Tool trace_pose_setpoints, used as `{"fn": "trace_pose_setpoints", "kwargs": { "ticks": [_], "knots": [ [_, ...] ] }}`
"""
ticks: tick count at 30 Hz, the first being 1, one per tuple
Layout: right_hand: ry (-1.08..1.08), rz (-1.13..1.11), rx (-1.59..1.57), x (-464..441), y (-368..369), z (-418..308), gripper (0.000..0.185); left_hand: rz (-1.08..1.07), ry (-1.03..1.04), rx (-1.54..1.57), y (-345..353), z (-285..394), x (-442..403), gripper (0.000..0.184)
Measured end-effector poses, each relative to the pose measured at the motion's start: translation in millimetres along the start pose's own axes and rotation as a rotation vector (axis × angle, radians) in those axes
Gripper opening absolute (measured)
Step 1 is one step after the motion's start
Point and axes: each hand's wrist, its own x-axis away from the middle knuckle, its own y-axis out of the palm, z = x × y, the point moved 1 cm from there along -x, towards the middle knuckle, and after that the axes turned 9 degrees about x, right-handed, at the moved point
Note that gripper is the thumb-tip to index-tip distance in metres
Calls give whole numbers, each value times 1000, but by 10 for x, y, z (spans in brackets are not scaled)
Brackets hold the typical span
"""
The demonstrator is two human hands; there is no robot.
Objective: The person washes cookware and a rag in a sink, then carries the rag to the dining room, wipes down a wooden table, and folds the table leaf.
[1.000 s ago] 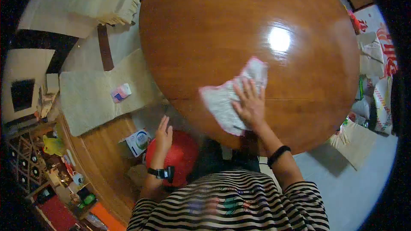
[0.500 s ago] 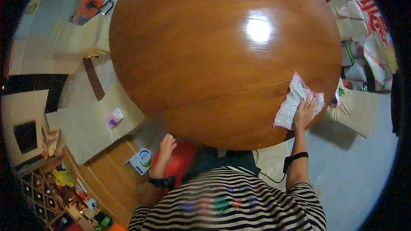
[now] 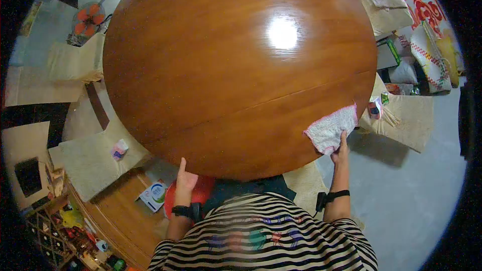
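A white cleaning cloth [image 3: 332,126] with a pink edge lies at the right front rim of the round brown wooden table [image 3: 211,90]. My right hand [image 3: 341,152] grips it at the rim, thumb on top and the other fingers hidden beneath. At the front left rim is my left hand [image 3: 187,176], holding nothing, with one digit stretched up against the table edge. Its remaining fingers are partly out of sight.
Cloth-covered chairs surround the table; a packet [image 3: 119,149] rests on the left chair [image 3: 90,163]. On the right chair [image 3: 406,118] are small packets and sticks. A red stool [image 3: 201,190] stands below my left hand. A fan [image 3: 88,19] is at upper left.
My right hand has drawn the cloth toward the table's near edge, turning from palm-flat on it to gripping it. The left hand has opened at the rim. The view has shifted right.
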Motion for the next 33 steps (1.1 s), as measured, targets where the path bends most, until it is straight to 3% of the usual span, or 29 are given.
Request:
{"fn": "trace_pose_setpoints", "kwargs": {
  "ticks": [3, 7, 13, 16, 18, 21, 27, 31, 33],
  "knots": [
    [42, -63, -107, -156, -169, 154, 67, 23, 37, 16, 48, -79, -3, 54],
    [7, 80, -84, -245, -129, 222, 59, -1, 87, -31, -80, -61, -82, 53],
    [-70, 19, -134, -204, -49, 206, 54, 35, 123, -25, 2, -69, 16, 50],
    [-2, -50, -197, 1, 32, 119, 53, -41, 68, -66, -162, -19, 59, 49],
    [-31, 7, -143, 21, 34, 144, 53, 173, 50, -108, -52, -42, 100, 51],
    [-43, 11, -123, -107, -10, 177, 55, 271, 48, -153, -31, -45, 29, 53],
    [18, -32, -222, -171, -251, 328, 55, 78, 61, -178, -365, -217, -162, 62],
    [17, -32, -291, -335, -289, 473, 59, 23, 27, 184, -93, -304, -122, 66],
    [21, 5, -304, -359, -212, 514, 62, 10, 57, 161, -139, -293, -196, 73]
  ]
}}
